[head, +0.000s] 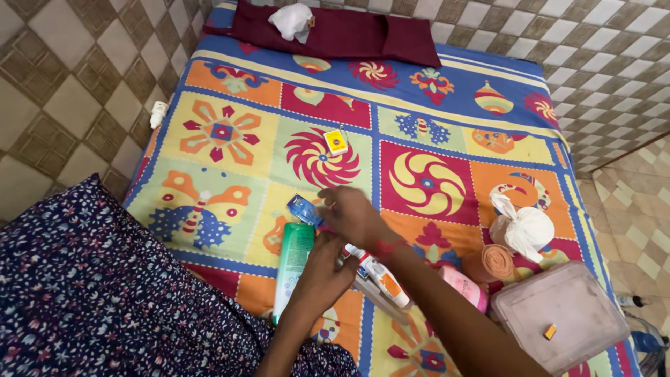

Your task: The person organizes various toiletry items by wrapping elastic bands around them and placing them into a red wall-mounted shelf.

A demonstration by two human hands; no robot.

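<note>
A bed under a bright patchwork sheet (230, 132) carries everything. Near its front edge lies a pale green plastic bottle (294, 262); the left hand (328, 269) rests beside it, grip unclear. The right hand (354, 215) pinches a small blue packet (302, 209) just above the bottle. Sorting seems underway; the next move likely needs a firm pinch.
</note>
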